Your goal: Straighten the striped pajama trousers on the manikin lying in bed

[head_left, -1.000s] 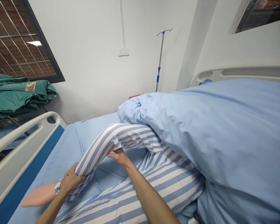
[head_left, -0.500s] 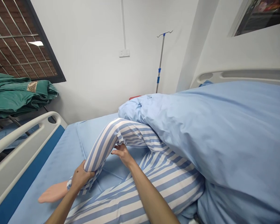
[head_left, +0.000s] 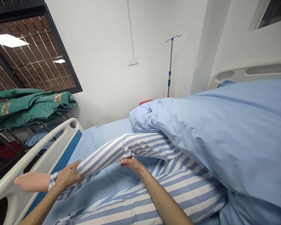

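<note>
A leg in blue-and-white striped pyjama trousers (head_left: 112, 151) lies raised on the blue bed sheet (head_left: 103, 137); a bare pink foot (head_left: 30, 182) pokes out at the left, over the footboard. My left hand (head_left: 69, 175) is closed around the striped ankle just above the foot. Under the bent knee, my right hand (head_left: 132, 164) cups the leg from below, its fingers curled on the cloth. A second striped leg (head_left: 140, 203) rests flat beneath my right forearm. A light blue duvet (head_left: 213, 131) covers the rest of the body.
A white and blue footboard (head_left: 37, 153) runs along the left. Folded green blankets (head_left: 32, 104) sit on a rack behind it. An IV pole (head_left: 170, 68) stands by the white wall. The headboard (head_left: 248, 73) shows at the far right.
The leg has been stretched out and swung left: the knee is lower and the foot now reaches past the footboard. Both hands moved with it. The view has shifted left.
</note>
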Motion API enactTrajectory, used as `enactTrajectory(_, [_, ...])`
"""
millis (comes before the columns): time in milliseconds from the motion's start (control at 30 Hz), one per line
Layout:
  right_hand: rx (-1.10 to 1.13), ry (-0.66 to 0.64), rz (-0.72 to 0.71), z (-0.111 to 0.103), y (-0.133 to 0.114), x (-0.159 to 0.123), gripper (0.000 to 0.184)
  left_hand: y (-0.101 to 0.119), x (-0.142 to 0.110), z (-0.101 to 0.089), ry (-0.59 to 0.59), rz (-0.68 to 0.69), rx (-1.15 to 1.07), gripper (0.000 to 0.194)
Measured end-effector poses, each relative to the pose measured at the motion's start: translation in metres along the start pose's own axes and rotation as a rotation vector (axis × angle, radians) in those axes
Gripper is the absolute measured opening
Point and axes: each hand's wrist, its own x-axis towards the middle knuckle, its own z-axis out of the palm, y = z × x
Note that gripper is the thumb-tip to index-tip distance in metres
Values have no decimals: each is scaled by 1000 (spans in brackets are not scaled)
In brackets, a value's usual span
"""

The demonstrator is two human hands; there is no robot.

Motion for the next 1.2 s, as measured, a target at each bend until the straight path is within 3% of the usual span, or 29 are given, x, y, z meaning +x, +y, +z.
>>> enactTrajectory(100, [-85, 23, 91, 1, 15, 1, 32, -6, -2, -26, -38, 47, 81, 65])
enactTrajectory(300, [-215, 14, 171, 14, 22, -4, 34, 5, 0, -76, -72, 126, 196, 58])
enactTrajectory(433, [-207, -3, 171, 18, 21, -4, 33, 7, 5, -90, -77, 148, 187, 57])
enactTrajectory(533, [-216, 18, 153, 16, 22, -2, 35, 6, 5, -88, -86, 145, 165, 57])
enactTrajectory(667, [-192, 13, 82, 13, 23, 3, 39, 3, 1, -66, -99, 97, 104, 60])
enactTrajectory(833, [-128, 1, -50, 12, 13, 5, 42, 9, -3, -15, -21, -7, 18, 68])
enactTrajectory(1033, [-77, 35, -183, 5, -3, 5, 37, 54, -5, 49, 37, -79, -225, 49])
enactTrajectory(1200, [-79, 69, -296, 0, -13, 4, 43, 93, -1, 88, 88, -111, -413, 45])
